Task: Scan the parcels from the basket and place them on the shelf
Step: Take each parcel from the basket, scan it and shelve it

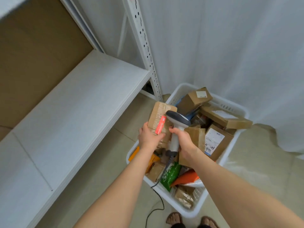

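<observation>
Left hand (148,137): fingers wrapped round taped cardboard parcel (160,120), held above basket (236,137). Right hand (183,142): fingers closed on scanner (176,127) handle, head touching parcel. Shelf (79,112) left, bare.

curtain (230,46): white, hanging behind the floor's far edge
floor (263,170): pale beige tiles
feet (191,219): sandalled, on floor, bottom edge

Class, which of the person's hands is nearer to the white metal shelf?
Left. The left hand, gripping a taped brown cardboard parcel, is on the white metal shelf side; the right hand, holding the scanner, is farther.
</observation>
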Action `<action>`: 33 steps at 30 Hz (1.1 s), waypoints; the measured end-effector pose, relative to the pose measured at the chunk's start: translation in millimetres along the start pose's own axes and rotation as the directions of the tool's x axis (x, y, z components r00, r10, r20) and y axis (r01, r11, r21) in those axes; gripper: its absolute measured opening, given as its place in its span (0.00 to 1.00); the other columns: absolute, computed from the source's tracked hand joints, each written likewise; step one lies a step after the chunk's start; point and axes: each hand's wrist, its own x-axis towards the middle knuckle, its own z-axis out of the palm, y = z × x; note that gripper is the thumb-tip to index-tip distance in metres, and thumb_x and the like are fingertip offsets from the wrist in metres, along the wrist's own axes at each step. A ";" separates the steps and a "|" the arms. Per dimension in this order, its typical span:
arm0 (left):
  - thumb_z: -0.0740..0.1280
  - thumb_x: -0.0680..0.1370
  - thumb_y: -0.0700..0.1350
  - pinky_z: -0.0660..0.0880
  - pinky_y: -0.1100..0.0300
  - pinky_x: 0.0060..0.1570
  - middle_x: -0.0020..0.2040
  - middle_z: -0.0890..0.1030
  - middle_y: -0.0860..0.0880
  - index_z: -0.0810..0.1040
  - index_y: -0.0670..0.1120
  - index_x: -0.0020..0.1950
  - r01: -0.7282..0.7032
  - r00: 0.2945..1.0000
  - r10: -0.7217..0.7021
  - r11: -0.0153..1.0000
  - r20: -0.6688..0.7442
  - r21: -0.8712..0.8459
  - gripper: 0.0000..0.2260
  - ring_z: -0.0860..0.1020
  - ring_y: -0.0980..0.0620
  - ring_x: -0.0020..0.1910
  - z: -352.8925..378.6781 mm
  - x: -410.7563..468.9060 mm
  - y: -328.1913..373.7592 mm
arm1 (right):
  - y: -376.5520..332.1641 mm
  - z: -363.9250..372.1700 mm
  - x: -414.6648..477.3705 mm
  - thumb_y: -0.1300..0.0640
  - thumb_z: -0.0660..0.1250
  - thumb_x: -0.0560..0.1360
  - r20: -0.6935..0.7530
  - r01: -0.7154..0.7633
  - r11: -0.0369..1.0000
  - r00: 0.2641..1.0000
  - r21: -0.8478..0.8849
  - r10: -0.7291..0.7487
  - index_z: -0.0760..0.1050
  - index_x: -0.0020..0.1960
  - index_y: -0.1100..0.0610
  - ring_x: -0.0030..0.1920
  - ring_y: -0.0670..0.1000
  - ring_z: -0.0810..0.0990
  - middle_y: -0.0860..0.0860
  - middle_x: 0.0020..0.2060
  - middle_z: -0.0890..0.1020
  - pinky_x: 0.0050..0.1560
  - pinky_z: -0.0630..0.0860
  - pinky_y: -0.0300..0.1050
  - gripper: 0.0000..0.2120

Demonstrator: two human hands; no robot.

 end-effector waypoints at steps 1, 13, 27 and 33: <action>0.76 0.67 0.49 0.68 0.53 0.64 0.65 0.68 0.44 0.63 0.47 0.72 -0.012 1.000 0.012 1.000 0.004 0.025 0.38 0.71 0.45 0.64 -13.1 -10.9 15.3 | -11.8 1.4 -14.2 0.58 0.70 0.72 -0.010 0.003 1.000 1.000 0.011 -0.003 0.77 0.60 0.60 0.48 0.56 0.81 0.61 0.54 0.82 0.54 0.78 0.54 0.17; 0.80 0.60 0.54 0.70 0.46 0.65 0.71 0.59 0.41 0.50 0.50 0.77 -0.210 0.977 0.203 0.968 0.065 0.138 0.54 0.65 0.41 0.68 -167.7 -166.9 202.3 | -201.3 11.2 -265.6 0.63 0.66 0.75 -0.060 0.236 0.966 0.971 0.101 -0.231 0.75 0.58 0.64 0.44 0.58 0.82 0.61 0.47 0.82 0.37 0.79 0.47 0.12; 0.74 0.67 0.59 0.62 0.48 0.69 0.73 0.56 0.43 0.43 0.52 0.78 -0.236 0.971 0.237 0.971 0.038 -0.029 0.51 0.57 0.42 0.72 -257.0 -217.5 252.1 | -274.3 54.9 -348.0 0.67 0.68 0.73 0.049 0.388 0.920 0.919 0.058 -0.391 0.75 0.52 0.63 0.44 0.59 0.82 0.61 0.45 0.82 0.43 0.80 0.49 0.09; 0.73 0.61 0.60 0.73 0.47 0.63 0.66 0.67 0.45 0.60 0.56 0.74 -0.140 0.971 0.196 0.929 0.134 -0.344 0.44 0.70 0.45 0.63 -286.2 -202.1 225.2 | -273.1 55.5 -351.4 0.67 0.67 0.73 0.082 0.398 0.918 0.914 0.000 -0.396 0.74 0.53 0.62 0.38 0.55 0.81 0.61 0.44 0.81 0.36 0.80 0.46 0.09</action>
